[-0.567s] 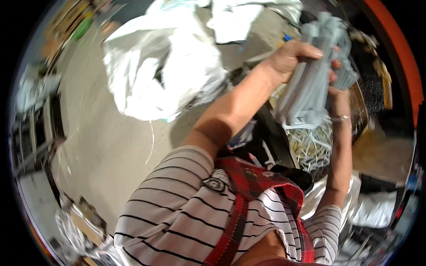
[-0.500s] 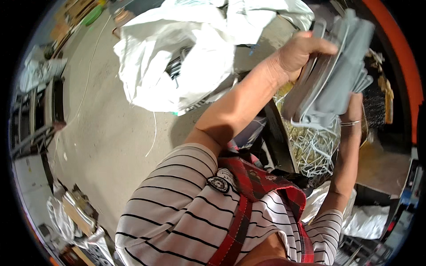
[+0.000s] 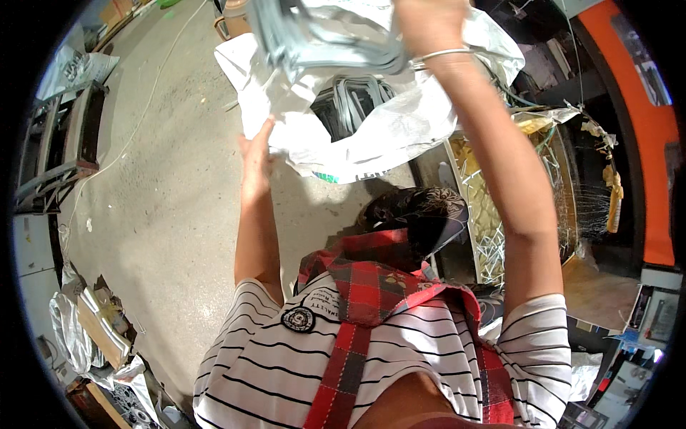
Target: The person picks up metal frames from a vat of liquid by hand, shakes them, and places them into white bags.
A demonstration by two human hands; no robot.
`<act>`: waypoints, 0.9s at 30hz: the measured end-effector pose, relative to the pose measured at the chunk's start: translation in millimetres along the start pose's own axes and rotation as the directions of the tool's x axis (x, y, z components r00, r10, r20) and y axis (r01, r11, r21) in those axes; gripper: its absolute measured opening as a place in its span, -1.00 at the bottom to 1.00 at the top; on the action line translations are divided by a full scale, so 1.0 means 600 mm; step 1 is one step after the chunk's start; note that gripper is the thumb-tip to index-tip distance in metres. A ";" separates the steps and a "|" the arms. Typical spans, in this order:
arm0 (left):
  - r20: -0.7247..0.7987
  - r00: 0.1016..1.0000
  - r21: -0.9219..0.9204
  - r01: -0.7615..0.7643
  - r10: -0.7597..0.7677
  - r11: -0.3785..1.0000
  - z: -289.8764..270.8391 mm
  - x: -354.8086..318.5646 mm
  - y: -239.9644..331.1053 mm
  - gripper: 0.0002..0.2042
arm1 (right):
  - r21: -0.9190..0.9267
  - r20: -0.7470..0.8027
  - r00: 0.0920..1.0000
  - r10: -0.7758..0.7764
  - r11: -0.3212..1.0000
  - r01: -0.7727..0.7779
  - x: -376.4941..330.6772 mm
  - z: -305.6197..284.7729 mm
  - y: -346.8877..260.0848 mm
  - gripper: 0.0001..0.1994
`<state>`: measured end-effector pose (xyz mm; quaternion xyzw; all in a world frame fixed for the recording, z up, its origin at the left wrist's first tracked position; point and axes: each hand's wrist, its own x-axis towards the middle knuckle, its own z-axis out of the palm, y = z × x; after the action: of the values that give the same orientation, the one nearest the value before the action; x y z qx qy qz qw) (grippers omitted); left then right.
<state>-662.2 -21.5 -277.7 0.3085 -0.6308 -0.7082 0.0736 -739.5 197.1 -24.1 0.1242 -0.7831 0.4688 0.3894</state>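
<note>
My right hand [image 3: 427, 25] is raised at the top of the view, gripping a bundle of grey metal bent pieces [image 3: 314, 39] held over a large white sack [image 3: 400, 136]. More grey pieces [image 3: 354, 104] lie inside the sack's open mouth. My left hand [image 3: 256, 154] reaches out to the sack's left edge and touches its white fabric. A thin bangle sits on my right wrist.
A bin of pale wire scraps [image 3: 493, 214] stands right of the sack. A dark cloth [image 3: 418, 214] lies below the sack. Metal racks [image 3: 50, 143] stand at the left, boxes and plastic wrap [image 3: 93, 329] at the lower left, an orange wall [image 3: 643, 121] on the right.
The bundle of grey pieces went from the right side to above the sack. My left hand let go of the bundle and moved down to the sack's edge.
</note>
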 end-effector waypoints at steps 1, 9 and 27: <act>0.154 0.987 -0.128 0.068 -0.048 0.989 0.001 -0.006 -0.012 -0.29 | -0.194 0.016 0.989 -0.148 0.970 0.149 -0.023 0.032 0.032 -0.62; 0.293 0.955 -0.553 0.132 0.044 0.822 -0.013 -0.055 0.157 -0.61 | -0.470 0.879 0.436 0.195 0.511 0.720 -0.135 0.044 0.139 -0.70; 0.246 0.942 -0.381 -0.122 0.228 0.917 0.076 -0.043 0.259 -0.56 | -0.913 0.368 0.157 0.916 0.388 -0.122 -0.373 0.218 0.351 -0.22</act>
<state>-710.0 0.2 -122.2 0.1261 -0.5195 -0.8391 0.1007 -772.8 161.8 -354.5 -0.1380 -0.9437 0.0953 -0.2852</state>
